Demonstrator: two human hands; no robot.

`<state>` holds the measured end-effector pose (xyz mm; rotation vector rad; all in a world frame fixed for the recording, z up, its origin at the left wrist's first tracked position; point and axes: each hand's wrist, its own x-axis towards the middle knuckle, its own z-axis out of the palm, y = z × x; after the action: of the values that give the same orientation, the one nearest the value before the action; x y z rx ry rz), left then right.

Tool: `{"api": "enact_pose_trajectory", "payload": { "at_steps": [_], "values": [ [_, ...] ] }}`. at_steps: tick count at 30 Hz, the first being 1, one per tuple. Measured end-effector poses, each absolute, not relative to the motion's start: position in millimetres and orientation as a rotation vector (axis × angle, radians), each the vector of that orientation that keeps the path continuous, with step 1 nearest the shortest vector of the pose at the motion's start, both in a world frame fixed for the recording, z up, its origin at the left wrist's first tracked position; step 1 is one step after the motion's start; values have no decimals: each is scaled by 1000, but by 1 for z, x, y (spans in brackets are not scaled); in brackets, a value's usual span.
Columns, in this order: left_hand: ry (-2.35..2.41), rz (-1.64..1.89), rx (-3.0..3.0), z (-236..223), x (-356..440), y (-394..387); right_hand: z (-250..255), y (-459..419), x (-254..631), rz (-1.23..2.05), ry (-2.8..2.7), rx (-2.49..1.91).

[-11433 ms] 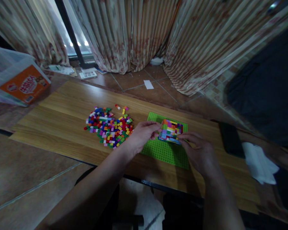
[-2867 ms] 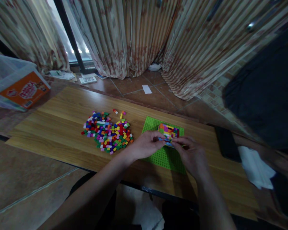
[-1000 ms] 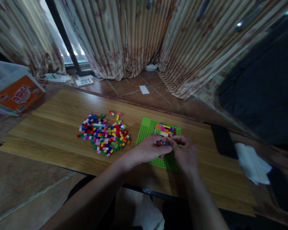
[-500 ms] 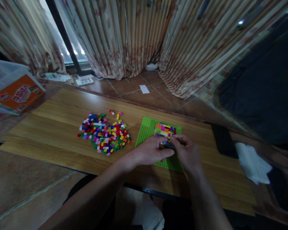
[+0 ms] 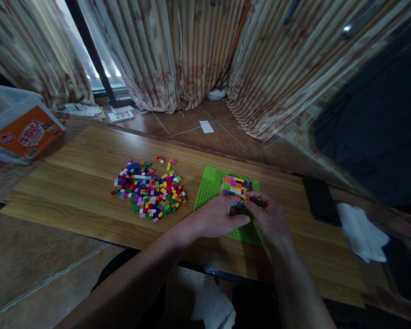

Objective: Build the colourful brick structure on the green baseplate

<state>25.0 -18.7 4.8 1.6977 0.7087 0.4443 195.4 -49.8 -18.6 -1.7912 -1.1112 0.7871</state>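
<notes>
The brick block (image 5: 235,185) on the green baseplate (image 5: 205,183) lies at one o'clock from the left hand (image 5: 222,217), thumb spread; ten from the right hand (image 5: 267,215), nearly pinched, any grip unclear.

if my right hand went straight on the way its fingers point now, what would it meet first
Most likely the multicoloured brick block, at its near right corner; the fingertips of the right hand look right by it, though contact is hard to judge.

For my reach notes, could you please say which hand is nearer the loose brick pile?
Left: the left hand is right of the brick pile; the right hand is farther right.
</notes>
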Motion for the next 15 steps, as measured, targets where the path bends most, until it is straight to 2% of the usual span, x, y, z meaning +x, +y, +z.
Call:
{"api": "enact_pose_trajectory", "payload": {
  "at_steps": [11, 15],
  "values": [
    [712, 463, 1654, 3, 28, -22, -21, -49, 194, 866, -1093, -1766],
    [719, 558, 1528, 2, 24, -20, -18, -52, 196, 777, -1163, -1753]
  ]
}}
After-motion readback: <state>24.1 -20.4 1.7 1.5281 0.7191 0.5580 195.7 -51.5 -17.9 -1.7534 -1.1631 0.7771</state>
